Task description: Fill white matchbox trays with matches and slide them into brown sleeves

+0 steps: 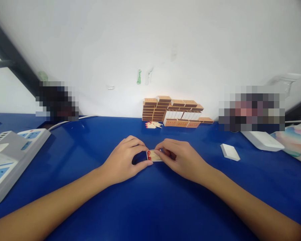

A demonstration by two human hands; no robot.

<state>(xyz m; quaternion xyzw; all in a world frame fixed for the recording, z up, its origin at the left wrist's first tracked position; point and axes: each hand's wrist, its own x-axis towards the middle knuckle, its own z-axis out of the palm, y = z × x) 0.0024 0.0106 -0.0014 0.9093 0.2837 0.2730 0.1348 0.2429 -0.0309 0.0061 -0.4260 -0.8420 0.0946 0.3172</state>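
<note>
A small open matchbox tray (pixel 154 155), filled with red-tipped matches, lies on the blue table (pixel 150 201) between my hands. My left hand (pixel 126 159) pinches its left end with thumb and forefinger. My right hand (pixel 177 157) holds its right end, fingers curled over it. Behind them, a small heap of loose matches (pixel 153 125) lies in front of a stack of brown matchboxes (pixel 173 112) against the white wall.
A white and blue power strip (pixel 10 157) lies at the left edge, its cable running along the wall. A small white box (pixel 230 152) lies at the right, with a larger white device (pixel 262 140) and a coloured sheet (pixel 296 142) beyond it.
</note>
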